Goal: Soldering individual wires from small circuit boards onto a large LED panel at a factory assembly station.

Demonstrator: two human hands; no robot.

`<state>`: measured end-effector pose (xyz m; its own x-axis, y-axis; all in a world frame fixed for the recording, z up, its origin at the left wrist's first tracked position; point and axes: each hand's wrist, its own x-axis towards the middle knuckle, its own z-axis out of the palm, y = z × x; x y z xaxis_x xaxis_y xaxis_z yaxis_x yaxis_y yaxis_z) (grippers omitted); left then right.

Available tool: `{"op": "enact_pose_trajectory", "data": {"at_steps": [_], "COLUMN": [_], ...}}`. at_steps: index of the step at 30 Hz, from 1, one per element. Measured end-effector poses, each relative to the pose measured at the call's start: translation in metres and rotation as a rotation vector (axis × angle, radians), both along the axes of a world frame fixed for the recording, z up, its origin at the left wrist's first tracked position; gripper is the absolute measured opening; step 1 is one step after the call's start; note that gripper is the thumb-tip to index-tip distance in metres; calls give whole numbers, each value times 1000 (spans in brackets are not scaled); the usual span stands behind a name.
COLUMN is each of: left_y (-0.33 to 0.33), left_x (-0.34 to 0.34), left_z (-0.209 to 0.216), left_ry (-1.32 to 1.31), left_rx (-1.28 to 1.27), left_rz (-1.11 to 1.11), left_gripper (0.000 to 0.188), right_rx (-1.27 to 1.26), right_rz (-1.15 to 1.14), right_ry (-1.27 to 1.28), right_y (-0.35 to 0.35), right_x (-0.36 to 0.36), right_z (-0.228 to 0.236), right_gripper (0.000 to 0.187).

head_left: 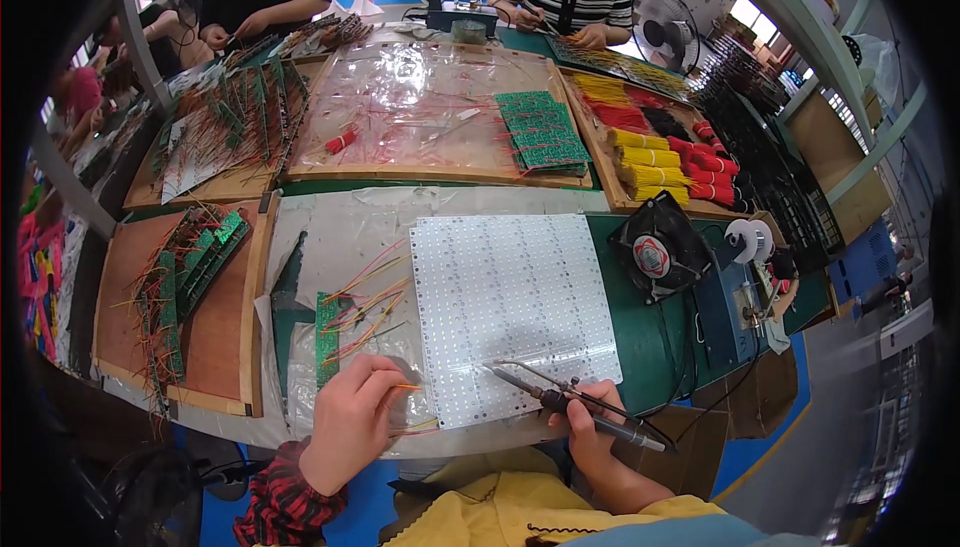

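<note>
My left hand (348,419) is closed in a pinch on a thin orange-yellow wire (405,386) at the lower left edge of a white panel. Closed round the handle of a soldering iron (552,400), my right hand (590,425) holds it over the panel's lower part. A thin metal tube runs alongside the iron. I cannot tell whether its tip touches the panel. The white panel (515,292), dotted with rows of small parts, lies flat before me. To its left is a narrow green circuit board (327,332), with red and yellow wires (370,297) reaching toward the panel.
Right of the panel are a black fan (660,249) and a blue soldering unit (722,307) with a solder spool (750,240). Wooden trays hold wired boards (205,262), stacked green boards (542,130) and wire bundles (650,162). Two people work across the table.
</note>
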<state>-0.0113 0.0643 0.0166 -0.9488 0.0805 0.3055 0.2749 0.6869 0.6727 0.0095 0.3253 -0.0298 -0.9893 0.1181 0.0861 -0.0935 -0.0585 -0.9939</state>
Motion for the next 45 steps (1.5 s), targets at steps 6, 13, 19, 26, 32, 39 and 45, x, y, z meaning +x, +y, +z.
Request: {"op": "enact_pose_trajectory", "data": {"at_steps": [6, 13, 19, 26, 32, 39, 45], "left_y": [9, 14, 19, 21, 14, 13, 17], "left_x": [9, 12, 14, 16, 19, 18, 17], "left_z": [-9, -29, -32, -40, -43, -39, -44], "left_ry": [70, 59, -27, -222, 1, -128, -180], "left_rx": [-62, -109, 114, 224, 129, 23, 80], "left_rz": [-217, -185, -106, -68, -87, -127, -72], "left_gripper": [12, 21, 18, 19, 12, 7, 4], "right_rx": [-61, -91, 13, -35, 24, 52, 122], "right_rz": [-7, 23, 7, 44, 72, 238, 293], "right_ry": [26, -5, 45, 32, 28, -35, -90], "right_y": [0, -1, -1, 1, -7, -5, -16], "right_x": [7, 5, 8, 3, 12, 13, 11], "right_z": [5, -6, 8, -5, 1, 2, 13], "right_gripper": [13, 18, 21, 23, 21, 23, 18]}}
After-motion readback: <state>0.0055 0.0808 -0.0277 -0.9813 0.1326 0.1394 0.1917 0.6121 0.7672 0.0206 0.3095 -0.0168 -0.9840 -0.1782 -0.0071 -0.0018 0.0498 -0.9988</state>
